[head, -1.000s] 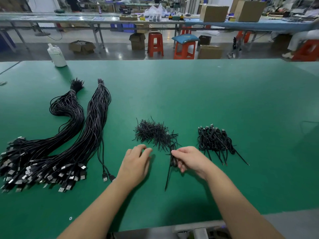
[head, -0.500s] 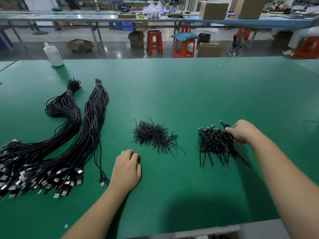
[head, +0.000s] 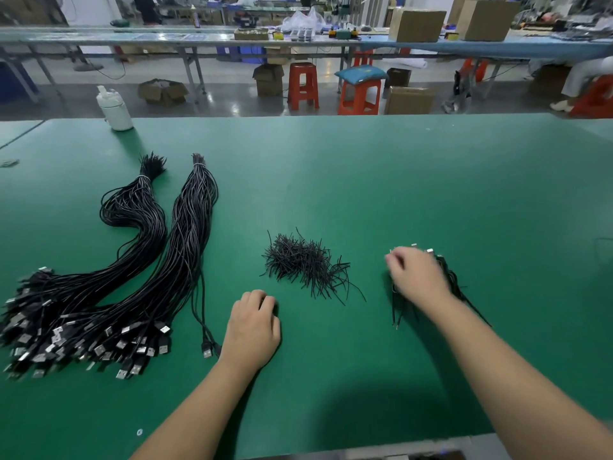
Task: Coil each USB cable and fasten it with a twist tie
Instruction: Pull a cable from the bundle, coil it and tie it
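A green counter (head: 398, 180) fills most of the frame. At the left of the frame lie two long bundles of uncoiled black USB cables (head: 139, 260), each bound near its far end, their metal plugs fanned out at the lower left. One loose cable (head: 200, 307) trails from the right-hand bundle, its plug lying just left of the left wrist.

In the middle of the frame sits a heap of short black twist ties (head: 305, 263), a few strands straggling toward the lower right.

At the right of centre is a pile of coiled cables (head: 454, 283), mostly hidden beneath the right hand; a few plugs show at its upper edge and tie tails stick out below.

The left hand (head: 253, 330) rests on the counter at lower centre, knuckles up and fingers curled under, just below and left of the twist ties, not touching them. It holds nothing that can be seen.

The right hand (head: 416, 277) is over the pile of coiled cables, blurred by motion. Its fingers point toward the left of the frame; whether they grip anything cannot be told.

At the upper left, near the counter's far edge, stands a white plastic bottle (head: 114, 109). Beyond the counter are orange stools (head: 303, 84), cardboard boxes (head: 416, 24) and another long workbench (head: 199, 36).
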{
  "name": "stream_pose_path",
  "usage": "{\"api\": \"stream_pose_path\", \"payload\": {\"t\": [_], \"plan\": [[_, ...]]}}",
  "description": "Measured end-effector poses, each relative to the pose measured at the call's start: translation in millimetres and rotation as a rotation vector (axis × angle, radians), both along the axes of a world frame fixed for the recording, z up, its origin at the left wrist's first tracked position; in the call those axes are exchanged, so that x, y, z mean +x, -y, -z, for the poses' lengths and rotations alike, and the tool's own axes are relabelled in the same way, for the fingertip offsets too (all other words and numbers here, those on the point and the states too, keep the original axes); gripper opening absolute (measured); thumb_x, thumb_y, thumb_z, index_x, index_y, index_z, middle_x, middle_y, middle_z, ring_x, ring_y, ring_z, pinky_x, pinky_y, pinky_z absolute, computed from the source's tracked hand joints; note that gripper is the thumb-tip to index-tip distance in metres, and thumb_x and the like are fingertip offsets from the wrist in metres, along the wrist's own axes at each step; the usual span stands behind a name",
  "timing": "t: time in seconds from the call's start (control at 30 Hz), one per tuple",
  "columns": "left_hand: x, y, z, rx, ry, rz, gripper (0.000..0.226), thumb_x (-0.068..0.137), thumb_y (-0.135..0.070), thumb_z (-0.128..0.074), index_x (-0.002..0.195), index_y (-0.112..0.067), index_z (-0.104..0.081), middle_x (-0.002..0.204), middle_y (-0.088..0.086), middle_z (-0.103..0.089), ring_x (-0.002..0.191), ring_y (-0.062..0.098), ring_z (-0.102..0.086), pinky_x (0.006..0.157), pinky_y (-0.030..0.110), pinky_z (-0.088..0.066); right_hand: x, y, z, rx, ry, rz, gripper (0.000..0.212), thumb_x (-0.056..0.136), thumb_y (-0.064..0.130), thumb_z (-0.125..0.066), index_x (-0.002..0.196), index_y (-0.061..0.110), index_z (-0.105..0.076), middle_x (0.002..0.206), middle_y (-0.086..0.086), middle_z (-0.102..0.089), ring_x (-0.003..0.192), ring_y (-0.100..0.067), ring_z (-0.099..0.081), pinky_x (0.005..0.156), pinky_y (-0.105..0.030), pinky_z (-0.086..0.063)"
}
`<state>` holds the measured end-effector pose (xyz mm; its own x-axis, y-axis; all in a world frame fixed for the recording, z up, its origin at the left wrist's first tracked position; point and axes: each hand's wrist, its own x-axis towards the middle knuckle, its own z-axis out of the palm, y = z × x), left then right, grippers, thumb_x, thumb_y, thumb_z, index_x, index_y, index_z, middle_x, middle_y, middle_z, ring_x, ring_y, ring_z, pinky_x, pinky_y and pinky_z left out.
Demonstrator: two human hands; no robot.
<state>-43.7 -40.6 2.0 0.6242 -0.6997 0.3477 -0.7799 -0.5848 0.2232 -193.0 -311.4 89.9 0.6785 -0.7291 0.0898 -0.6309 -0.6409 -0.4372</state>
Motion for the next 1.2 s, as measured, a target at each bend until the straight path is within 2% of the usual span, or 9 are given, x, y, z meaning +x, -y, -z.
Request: {"api": "stream_pose_path", "payload": {"t": [0.07, 0.13, 0.37, 0.57, 0.63, 0.73, 0.83, 1.03, 1.2], "plan": [[-0.2, -1.4, -0.1, -0.004, -0.007, 0.003, 0.012, 0.078, -0.011, -0.064, 0.090, -0.011, -0.065, 0.094, 0.003, -0.057, 0.085, 0.023, -0.050, 0.074, 0.035, -0.046, 17.2, -46.6, 20.1, 0.203, 0.072, -0.093, 0.025, 0.101, 0.028, -0.051, 0.087, 0.016, -0.067, 0.086, 0.003, -0.067, 0.072, -0.013, -0.061, 0.063, -0.027, -0.050], [-0.5, -2.3, 0.0, -0.013, -0.007, 0.002, 0.011, 0.078, -0.010, -0.064, 0.089, -0.010, -0.065, 0.093, 0.004, -0.057, 0.085, 0.024, -0.050, 0.074, 0.036, -0.046, 28.4, -85.5, 45.7, 0.281, 0.110, -0.134, 0.022, 0.102, 0.029, -0.050, 0.096, 0.018, -0.068, 0.094, 0.005, -0.063, 0.081, -0.006, -0.057, 0.069, -0.017, -0.044], [-1.6, -4.7, -3.7, -0.068, -0.130, -0.046, 0.008, 0.081, -0.009, -0.062, 0.089, -0.010, -0.065, 0.091, 0.001, -0.055, 0.086, 0.020, -0.051, 0.075, 0.033, -0.048, 24.3, -118.1, 94.3, 0.132, 0.218, -0.165, 0.015, 0.100, 0.028, -0.053, 0.105, 0.019, -0.065, 0.097, 0.012, -0.048, 0.084, -0.004, -0.053, 0.077, -0.023, -0.047], [24.5, -6.6, -27.4, -0.228, -0.732, -0.138, 0.025, 0.093, -0.011, -0.053, 0.089, -0.031, -0.067, 0.095, -0.012, -0.067, 0.091, 0.015, -0.062, 0.077, 0.025, -0.045, 25.8, -113.6, 96.4, 0.196, 0.276, -0.142, 0.011, 0.099, 0.028, -0.056, 0.098, 0.022, -0.065, 0.095, 0.015, -0.051, 0.084, 0.000, -0.056, 0.079, -0.029, -0.053], [46.1, -20.0, -41.4, -0.109, -0.644, -0.053, 0.033, 0.091, -0.003, -0.051, 0.086, -0.032, -0.066, 0.093, -0.011, -0.068, 0.095, 0.016, -0.062, 0.079, 0.025, -0.044, 25.9, -113.1, 97.6, 0.193, 0.285, -0.143, 0.011, 0.099, 0.027, -0.056, 0.095, 0.022, -0.065, 0.093, 0.016, -0.050, 0.084, 0.001, -0.055, 0.079, -0.027, -0.052], [78.2, -49.4, -58.7, 0.435, -0.248, 0.058, 0.047, 0.080, 0.003, -0.042, 0.102, -0.033, -0.064, 0.107, -0.007, -0.055, 0.107, 0.020, -0.045, 0.084, 0.032, -0.039, 26.3, -113.5, 99.3, 0.190, 0.297, -0.137, 0.011, 0.098, 0.026, -0.056, 0.094, 0.022, -0.065, 0.091, 0.017, -0.050, 0.081, 0.001, -0.054, 0.076, -0.025, -0.049], [90.7, -71.5, -60.9, 0.771, -0.192, 0.037, 0.052, 0.076, 0.002, -0.038, 0.115, -0.029, -0.052, 0.117, -0.002, -0.045, 0.109, 0.023, -0.034, 0.082, 0.033, -0.034, 26.3, -113.8, 100.4, 0.188, 0.294, -0.140, 0.012, 0.099, 0.027, -0.055, 0.095, 0.021, -0.066, 0.092, 0.016, -0.050, 0.081, 0.000, -0.054, 0.076, -0.025, -0.050], [87.5, -76.4, -60.2, 0.807, -0.104, 0.120, 0.019, 0.089, -0.032, -0.056, 0.108, -0.033, -0.055, 0.116, -0.006, -0.047, 0.114, 0.020, -0.038, 0.089, 0.033, -0.038, 26.6, -113.8, 100.9, 0.171, 0.267, -0.156, 0.014, 0.100, 0.028, -0.054, 0.098, 0.021, -0.066, 0.093, 0.016, -0.050, 0.083, -0.002, -0.054, 0.077, -0.027, -0.050], [74.8, -67.6, -54.1, 0.670, 0.008, 0.119, 0.015, 0.096, -0.042, -0.052, 0.103, -0.029, -0.052, 0.107, -0.010, -0.055, 0.108, 0.017, -0.045, 0.091, 0.032, -0.037, 25.6, -114.3, 100.6, 0.170, 0.265, -0.153, 0.014, 0.100, 0.028, -0.053, 0.098, 0.021, -0.066, 0.094, 0.015, -0.051, 0.082, -0.002, -0.054, 0.077, -0.028, -0.051]]}}
